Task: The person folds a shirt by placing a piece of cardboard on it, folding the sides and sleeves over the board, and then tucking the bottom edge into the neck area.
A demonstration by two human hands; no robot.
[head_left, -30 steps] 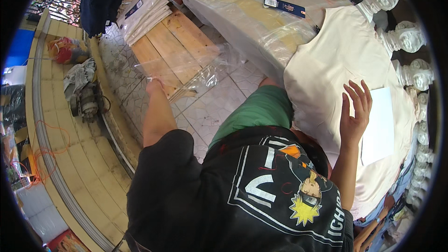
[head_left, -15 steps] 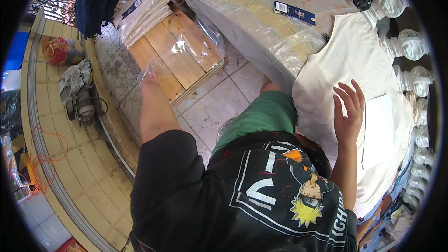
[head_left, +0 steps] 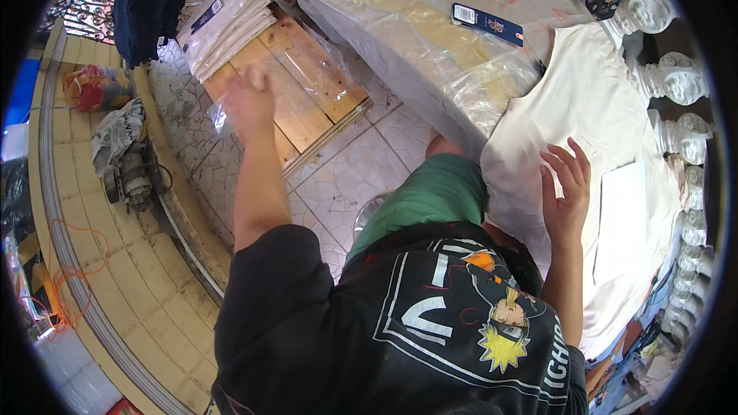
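Clear plastic film [head_left: 219,118] lies over the wooden boards [head_left: 311,119], L side, bunched by the L hand [head_left: 247,100]; thin + see-thru, so its edges are hard to trace, & part is hidden under that hand. L hand is motion-blurred: can't tell how far the fingers are open or if they've got hold of the film. R hand [head_left: 566,198] is sharp: fingers apart, slightly curled, nothing in them; it's over the cream garment [head_left: 534,127], contact unclear. R forearm + black T-shirt [head_left: 277,323] hide some of the garment's lower part. White card [head_left: 621,223] lies on the garment, just R of that hand. Navy tag [head_left: 488,24] sits nearby on the plastic-covered surface [head_left: 400,23]. Folded cream stack [head_left: 238,23] at the boards' far end; dark blue cloth [head_left: 154,0] beside it, cut off by the top edge.
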